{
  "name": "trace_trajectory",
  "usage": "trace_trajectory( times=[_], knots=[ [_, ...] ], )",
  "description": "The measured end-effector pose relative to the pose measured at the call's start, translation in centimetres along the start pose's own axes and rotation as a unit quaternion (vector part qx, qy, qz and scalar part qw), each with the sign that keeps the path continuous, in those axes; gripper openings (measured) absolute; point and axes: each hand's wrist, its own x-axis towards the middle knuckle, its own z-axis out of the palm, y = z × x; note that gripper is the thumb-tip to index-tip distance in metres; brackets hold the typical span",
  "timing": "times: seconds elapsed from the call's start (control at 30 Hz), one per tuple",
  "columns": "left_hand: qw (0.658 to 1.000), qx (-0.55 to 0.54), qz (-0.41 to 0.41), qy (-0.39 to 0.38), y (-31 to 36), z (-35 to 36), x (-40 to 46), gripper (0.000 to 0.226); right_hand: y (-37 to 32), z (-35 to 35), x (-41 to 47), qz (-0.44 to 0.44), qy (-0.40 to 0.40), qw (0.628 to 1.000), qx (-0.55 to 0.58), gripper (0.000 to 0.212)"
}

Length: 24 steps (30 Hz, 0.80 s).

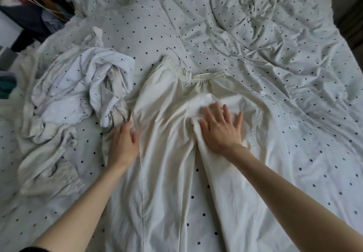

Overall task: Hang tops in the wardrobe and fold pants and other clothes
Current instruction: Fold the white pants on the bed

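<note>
Head view | your right hand (222,128) presses flat, fingers spread, on cream pants (167,134) mid-bed (275,55) | your left hand (123,143) rests on their left edge, fingers loosely curled | crumpled clothes (78,86) lie left

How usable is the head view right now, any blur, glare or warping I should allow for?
Head view: dim, soft light, no glare; the right hand flat on the cream pants looks sharp, the left hand at their edge slightly soft; the top-left corner is smeared and dark; wide-angle bending curves the polka-dot bedding toward the edges.
</note>
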Motion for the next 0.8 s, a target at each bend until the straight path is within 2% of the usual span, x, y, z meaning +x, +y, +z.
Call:
trace_trajectory(
  times=[0.1,0.23,0.37,0.47,0.6,0.8],
  knots=[
    [0.998,-0.033,-0.039,-0.032,-2.7,-0.3,-2.3,0.031,-3.2,0.4,-3.9,-0.071,0.042,0.997,0.007,0.065],
    [0.985,-0.126,-0.094,-0.065,-5.2,-1.0,-6.2,0.020,-7.0,3.5,-10.9,-0.188,0.074,0.976,-0.079,0.058],
    [0.956,-0.203,-0.172,-0.127,-8.0,-1.0,-10.3,0.015,-8.0,6.7,-15.2,-0.155,0.037,0.984,-0.076,0.062],
    [0.923,-0.232,-0.242,-0.190,-10.3,-0.7,-13.4,0.026,-8.4,8.3,-17.7,-0.150,0.020,0.985,-0.082,0.061],
    [0.911,-0.281,-0.225,-0.202,-12.6,-1.2,-16.7,0.024,-8.4,10.3,-20.8,-0.140,-0.001,0.984,-0.112,0.064],
    [0.929,-0.234,-0.171,-0.231,-15.7,-2.9,-21.5,0.021,-9.9,12.6,-26.1,-0.105,-0.050,0.988,-0.105,0.070]
  ],
)
